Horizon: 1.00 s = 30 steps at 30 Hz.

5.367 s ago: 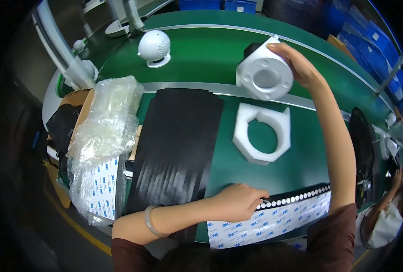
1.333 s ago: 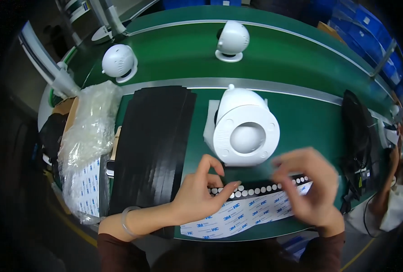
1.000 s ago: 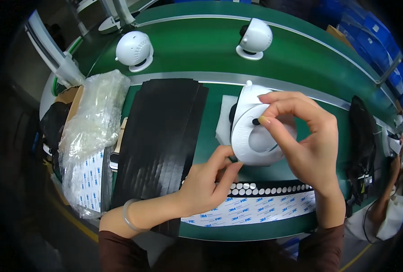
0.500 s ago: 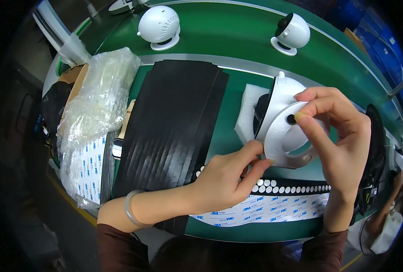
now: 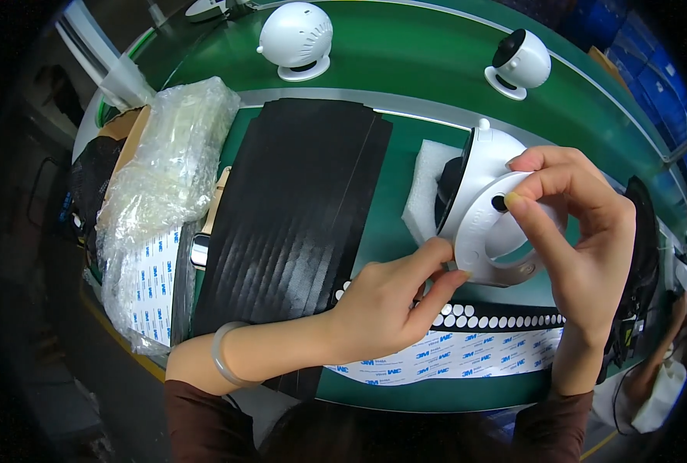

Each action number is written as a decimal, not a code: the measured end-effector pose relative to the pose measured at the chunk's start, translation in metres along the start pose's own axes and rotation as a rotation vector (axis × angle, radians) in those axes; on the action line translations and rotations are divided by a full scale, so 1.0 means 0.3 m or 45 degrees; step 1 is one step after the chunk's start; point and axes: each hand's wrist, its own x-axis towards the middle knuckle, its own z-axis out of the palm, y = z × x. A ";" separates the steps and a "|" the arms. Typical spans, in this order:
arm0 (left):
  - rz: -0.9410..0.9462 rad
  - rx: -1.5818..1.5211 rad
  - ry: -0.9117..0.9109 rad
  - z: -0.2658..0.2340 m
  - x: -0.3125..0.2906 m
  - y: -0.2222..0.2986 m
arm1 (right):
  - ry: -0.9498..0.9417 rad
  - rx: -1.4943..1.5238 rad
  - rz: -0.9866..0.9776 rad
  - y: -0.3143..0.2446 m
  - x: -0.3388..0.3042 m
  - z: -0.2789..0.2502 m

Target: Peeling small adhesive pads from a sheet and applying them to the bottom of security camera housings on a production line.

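Note:
A white ball-shaped device (image 5: 492, 158) with a dark front lies tipped beside a white foam block (image 5: 428, 181), its ring-shaped base (image 5: 475, 239) turned up toward me. My left hand (image 5: 394, 301) pinches the base's lower left edge between thumb and fingers. My right hand (image 5: 583, 224) curls over the base, its thumb against a small round black pad (image 5: 499, 203) on the ring and its fingers behind. Below both hands lies a black strip of white-backed round pads (image 5: 498, 321), along a printed white backing sheet (image 5: 467, 355). My left forearm crosses part of that sheet.
A stack of black sheets (image 5: 297, 201) covers the middle left. Plastic-wrapped packs (image 5: 170, 154) stand further left. Beyond the bench edge, a green belt (image 5: 405, 54) carries two more white devices, one at left (image 5: 297, 38), one at right (image 5: 522, 62). A dark bag-like object (image 5: 638, 255) sits by my right wrist.
The two white devices on the green belt have shifted to the right. The held device and both hands have moved slightly right, with the same grip.

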 end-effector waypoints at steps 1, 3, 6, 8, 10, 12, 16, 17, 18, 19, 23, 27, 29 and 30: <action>0.021 -0.008 0.004 0.001 0.002 -0.001 | 0.000 -0.001 0.001 0.000 0.000 -0.002; 0.019 -0.003 0.009 -0.002 -0.002 0.001 | -0.002 0.050 0.034 -0.001 -0.001 0.000; 0.018 0.000 0.006 -0.005 -0.002 0.005 | 0.005 0.059 0.062 -0.002 -0.003 0.000; 0.014 0.000 0.001 -0.010 0.000 0.011 | 0.006 0.044 0.056 -0.004 -0.003 0.001; -0.050 0.044 -0.112 -0.024 0.000 0.019 | 0.007 0.031 0.049 -0.003 -0.003 0.002; -0.061 0.050 -0.112 -0.025 0.001 0.023 | 0.004 -0.001 0.018 -0.002 -0.001 0.003; -0.064 0.058 -0.106 -0.026 0.002 0.027 | 0.023 -0.020 0.007 -0.002 -0.004 0.008; -0.066 0.057 -0.105 -0.025 0.002 0.024 | 0.017 -0.080 -0.046 0.001 -0.004 0.011; -0.046 0.065 -0.090 -0.024 0.001 0.019 | 0.012 -0.140 -0.100 0.004 -0.004 0.014; -0.026 0.072 -0.076 -0.023 0.001 0.015 | 0.011 -0.140 -0.100 0.007 -0.003 0.019; -0.024 0.106 -0.103 -0.024 0.004 0.026 | 0.028 -0.094 -0.043 0.006 0.007 0.004; -0.194 0.131 -0.080 -0.014 -0.006 0.045 | 0.057 0.103 0.048 0.015 0.037 -0.008; -0.475 0.275 -0.290 -0.030 0.010 0.074 | 0.187 -0.110 -0.127 -0.019 0.026 -0.034; -0.473 0.274 -0.295 -0.034 0.005 0.069 | 0.186 -0.301 -0.118 -0.036 -0.003 -0.063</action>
